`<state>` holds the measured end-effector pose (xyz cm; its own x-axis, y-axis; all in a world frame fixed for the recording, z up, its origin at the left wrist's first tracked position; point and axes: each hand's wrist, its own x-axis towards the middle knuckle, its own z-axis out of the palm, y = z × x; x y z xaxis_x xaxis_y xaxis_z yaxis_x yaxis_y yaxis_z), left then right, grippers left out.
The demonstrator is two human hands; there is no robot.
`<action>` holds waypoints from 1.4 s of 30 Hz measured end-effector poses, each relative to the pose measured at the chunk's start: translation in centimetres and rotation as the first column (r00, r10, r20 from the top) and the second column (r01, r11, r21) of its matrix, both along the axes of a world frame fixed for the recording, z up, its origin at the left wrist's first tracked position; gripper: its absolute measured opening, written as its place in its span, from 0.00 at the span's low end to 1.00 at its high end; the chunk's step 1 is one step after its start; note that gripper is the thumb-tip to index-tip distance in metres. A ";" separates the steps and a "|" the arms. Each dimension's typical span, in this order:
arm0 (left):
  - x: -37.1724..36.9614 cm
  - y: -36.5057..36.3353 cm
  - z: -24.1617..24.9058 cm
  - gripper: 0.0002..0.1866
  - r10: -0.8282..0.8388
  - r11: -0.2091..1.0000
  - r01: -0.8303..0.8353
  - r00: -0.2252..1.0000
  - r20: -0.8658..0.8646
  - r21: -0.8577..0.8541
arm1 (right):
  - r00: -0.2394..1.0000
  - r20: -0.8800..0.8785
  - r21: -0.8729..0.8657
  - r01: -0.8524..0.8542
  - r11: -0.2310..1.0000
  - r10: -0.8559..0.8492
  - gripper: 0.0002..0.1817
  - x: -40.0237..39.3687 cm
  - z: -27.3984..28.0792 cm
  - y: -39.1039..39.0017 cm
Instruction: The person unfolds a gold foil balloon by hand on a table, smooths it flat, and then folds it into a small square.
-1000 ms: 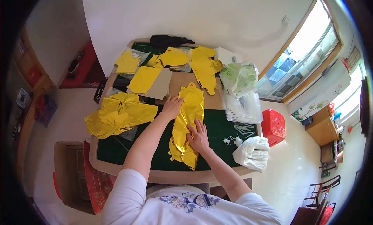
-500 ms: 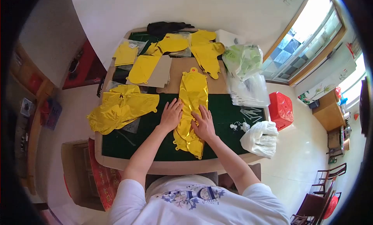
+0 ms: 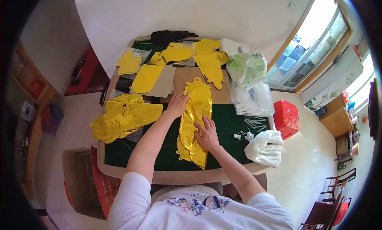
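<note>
- Gold foil dominates the table [image 3: 119, 172], and going from the left of the frame, a crumpled heap of gold foil balloons [image 3: 123, 116] lies at left centre; it looks already handled and put aside, though I cannot tell in what way.
- Further up, near the top centre, more flat gold balloons [image 3: 175, 57] lie spread over a brown card sheet [image 3: 165, 81] and the green mat [image 3: 232, 120] — these seem to wait for their turn.
- At the centre, the left hand [image 3: 177, 104] lies with fingers spread on the upper left edge of the long gold balloon [image 3: 193, 118], which lies flat along the mat, its top end on the brown card.
- Just to the right and lower, the right hand [image 3: 207, 134] presses with open, spread fingers on the lower half of the same balloon; neither hand pinches anything.
- My judgement: the flattening of this piece is in the middle — the top part looks smooth, the bottom end near the table edge is wrinkled and not yet pressed out.
- At right centre, small white plastic pieces [image 3: 243, 135] and a white bag [image 3: 264, 148] lie untouched; above them stands a stack of clear bags [image 3: 252, 98].
</note>
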<state>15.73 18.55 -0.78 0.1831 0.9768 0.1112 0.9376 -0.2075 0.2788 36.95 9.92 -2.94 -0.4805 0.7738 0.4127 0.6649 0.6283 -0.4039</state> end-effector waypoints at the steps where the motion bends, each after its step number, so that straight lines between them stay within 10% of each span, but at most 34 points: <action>1: 0.1 0.5 0.3 0.25 -0.004 1.000 0.004 1.000 -0.001 0.000 | 1.000 -0.001 0.000 0.004 1.000 -0.004 0.21 0.1 0.1 0.2; 10: 0.1 -0.5 0.4 0.26 0.016 0.997 -0.020 0.999 -0.052 -0.069 | 1.000 -0.003 -0.012 -0.004 1.000 0.004 0.20 0.2 0.0 0.0; 15: -0.3 -1.8 -3.4 0.23 0.044 0.966 -0.088 0.983 0.178 0.244 | 1.000 -0.014 -0.005 -0.005 1.000 0.005 0.20 0.3 -0.1 0.1; 18: 0.5 -7.2 -1.7 0.18 0.137 0.981 -0.162 0.968 0.212 0.105 | 1.000 -0.016 -0.015 -0.006 1.000 0.006 0.20 0.3 0.0 0.0; 25: 0.5 -9.9 -3.5 0.12 0.039 0.942 -0.051 0.998 0.042 0.332 | 1.000 -0.016 -0.021 -0.005 1.000 0.005 0.19 0.2 0.0 -0.1; 42: -0.2 -7.5 -3.2 0.22 -0.043 0.976 0.022 0.995 0.094 0.215 | 1.000 0.016 -0.022 0.023 1.000 -0.022 0.22 0.1 -0.2 0.0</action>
